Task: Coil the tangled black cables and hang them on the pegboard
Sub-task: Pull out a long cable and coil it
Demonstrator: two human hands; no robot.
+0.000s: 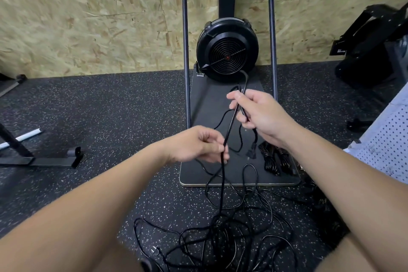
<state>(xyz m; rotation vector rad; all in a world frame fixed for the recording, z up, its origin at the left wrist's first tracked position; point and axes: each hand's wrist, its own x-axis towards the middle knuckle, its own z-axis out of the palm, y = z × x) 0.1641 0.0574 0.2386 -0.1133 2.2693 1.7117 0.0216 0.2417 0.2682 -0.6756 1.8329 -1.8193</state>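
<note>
Speckled black rubber floor meets an OSB wall at the back. Against that wall stands a black fan-wheel machine on a dark base board, framed by two upright black poles.

Left hand: fingers curled, pinching a black cable between thumb and fingertips. From there the cable runs up to the right hand, which grips a few folded cable strands, with a loop sticking out above the fist toward the fan. A plug end hangs below the right hand, over the board.

Below the left hand the cable drops into the tangled cables heaped loose on the floor, near the lower edge of view. Two already coiled bundles lie on the board's right side. White pegboard shows at the right edge, near the floor.
</note>
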